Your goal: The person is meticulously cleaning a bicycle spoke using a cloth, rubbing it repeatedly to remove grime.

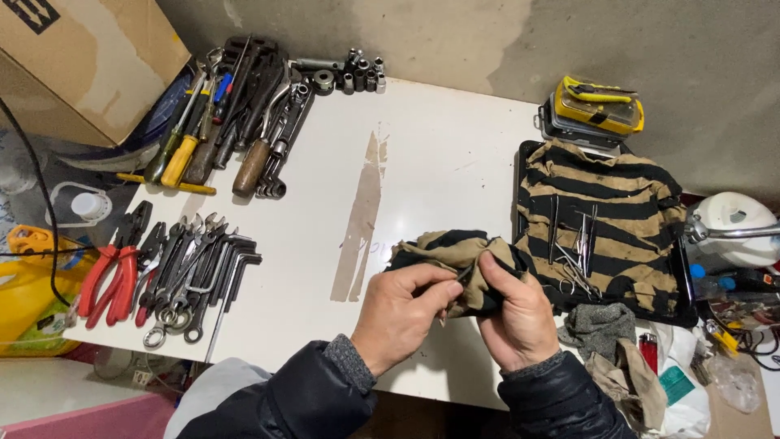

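Note:
My left hand [404, 313] and my right hand [513, 313] meet above the near edge of a white table [439, 154]. Both grip a crumpled black-and-tan striped rag [449, 248]. A thin dark tool tip shows between my left fingers and the rag; what it is cannot be told. My right thumb presses into the cloth from above. Dark jacket sleeves cover both wrists.
Pliers with red handles [110, 276] and wrenches [195, 276] lie at the left. Screwdrivers, a hammer and sockets [244, 114] fill the far left. A tray [681, 268] with striped cloth and small metal instruments [575, 244] sits right, a yellow case [597, 106] behind it.

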